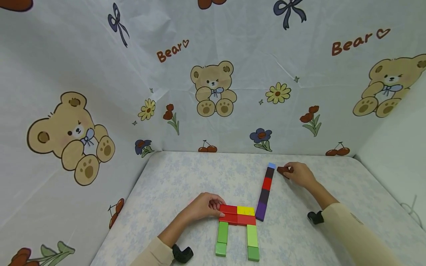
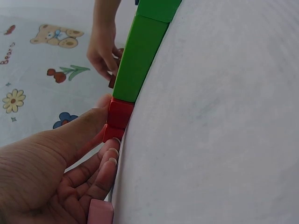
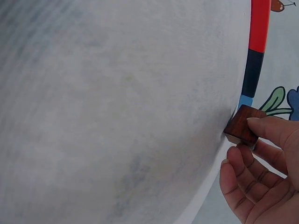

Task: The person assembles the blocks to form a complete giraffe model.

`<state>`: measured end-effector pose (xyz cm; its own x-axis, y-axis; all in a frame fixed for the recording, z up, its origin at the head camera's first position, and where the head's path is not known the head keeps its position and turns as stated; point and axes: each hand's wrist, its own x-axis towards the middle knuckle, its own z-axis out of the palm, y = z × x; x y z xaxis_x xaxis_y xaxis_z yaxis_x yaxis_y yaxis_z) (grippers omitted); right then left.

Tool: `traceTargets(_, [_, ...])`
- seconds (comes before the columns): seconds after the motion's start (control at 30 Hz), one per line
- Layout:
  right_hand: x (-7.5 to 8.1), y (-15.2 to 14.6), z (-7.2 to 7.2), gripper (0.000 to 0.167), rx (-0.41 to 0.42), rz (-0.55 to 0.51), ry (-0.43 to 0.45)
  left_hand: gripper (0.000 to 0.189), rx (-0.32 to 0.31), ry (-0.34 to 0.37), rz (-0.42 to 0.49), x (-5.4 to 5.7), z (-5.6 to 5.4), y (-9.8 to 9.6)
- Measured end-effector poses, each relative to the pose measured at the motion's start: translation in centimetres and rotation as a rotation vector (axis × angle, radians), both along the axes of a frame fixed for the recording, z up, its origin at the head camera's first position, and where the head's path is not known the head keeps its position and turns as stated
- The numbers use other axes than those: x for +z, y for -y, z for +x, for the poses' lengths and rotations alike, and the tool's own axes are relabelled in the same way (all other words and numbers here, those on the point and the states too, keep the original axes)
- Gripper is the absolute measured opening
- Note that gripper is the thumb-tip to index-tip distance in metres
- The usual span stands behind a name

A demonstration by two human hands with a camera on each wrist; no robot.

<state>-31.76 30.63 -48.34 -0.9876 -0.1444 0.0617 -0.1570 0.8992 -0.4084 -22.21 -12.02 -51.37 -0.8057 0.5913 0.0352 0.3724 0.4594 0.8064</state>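
My right hand (image 1: 301,174) pinches a dark brown wooden block (image 3: 244,125) between thumb and fingers, close beside the light blue block (image 1: 271,166) at the far end of a slanted row. Black, red (image 1: 267,183) and purple (image 1: 261,211) blocks make up the rest of that row. With thumb and fingertips, my left hand (image 1: 201,207) holds the left ends of the stacked red blocks (image 1: 228,218). A yellow block (image 1: 246,210) and another red one continue them rightward. Two columns of green blocks (image 1: 223,232) extend from them toward me.
A pink block (image 2: 100,212) lies by my left fingers, mostly hidden in the head view. Behind the pale patterned tabletop (image 1: 186,166) rises a white cloth (image 1: 253,48) printed with bears and flowers. Black straps (image 1: 182,255) hang at both wrists.
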Motion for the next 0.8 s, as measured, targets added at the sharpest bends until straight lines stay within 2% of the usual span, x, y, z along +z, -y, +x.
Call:
traceTargets(0.2, [-0.4,0.0,-0.7,0.035,-0.014,0.004,0.012,0.027,-0.002,0.003,-0.003,-0.1,-0.1,0.1])
traceTargets(0.57, [0.2,0.8,-1.2,0.038,-0.028,0.033,0.037,0.028,-0.003,0.004,0.002,-0.1,-0.1,0.1])
traceTargets(0.8, [0.4,0.7,-1.5,0.037,-0.006,0.06,0.022,0.028,-0.005,0.006,-0.002,0.0,-0.1,0.1])
